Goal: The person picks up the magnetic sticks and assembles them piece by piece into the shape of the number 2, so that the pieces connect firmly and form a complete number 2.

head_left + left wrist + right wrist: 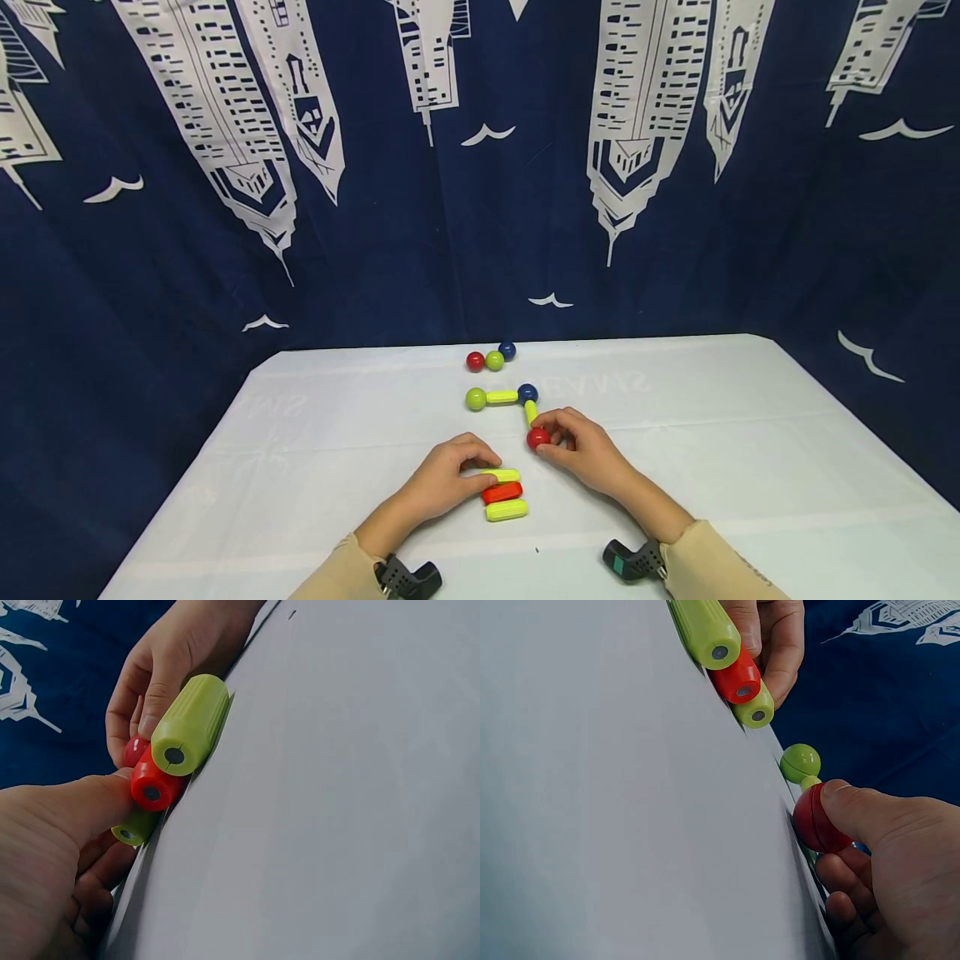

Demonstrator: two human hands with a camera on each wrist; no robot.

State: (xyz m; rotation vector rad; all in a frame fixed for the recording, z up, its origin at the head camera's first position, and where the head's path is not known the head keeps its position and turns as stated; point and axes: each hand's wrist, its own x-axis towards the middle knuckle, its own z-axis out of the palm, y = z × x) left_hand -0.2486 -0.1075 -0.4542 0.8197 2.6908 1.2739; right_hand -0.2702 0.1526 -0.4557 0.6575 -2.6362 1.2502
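Observation:
My right hand (588, 450) pinches a red ball (537, 438) between thumb and fingers. The ball sits at the near end of a yellow-green magnetic rod (531, 412), whose other end meets a blue ball (528, 394). From there a second yellow-green rod (502, 397) runs left to a green ball (476, 399). My left hand (446, 479) has thumb and fingers about the left end of the farthest loose yellow-green rod (507, 476). Beside it lie a red rod (502, 492) and another yellow-green rod (507, 510), side by side.
At the back of the white table (337, 433), a loose red ball (476, 361), a green ball (494, 360) and a blue ball (507, 351) sit clustered. A dark blue printed cloth (450, 250) hangs behind the table.

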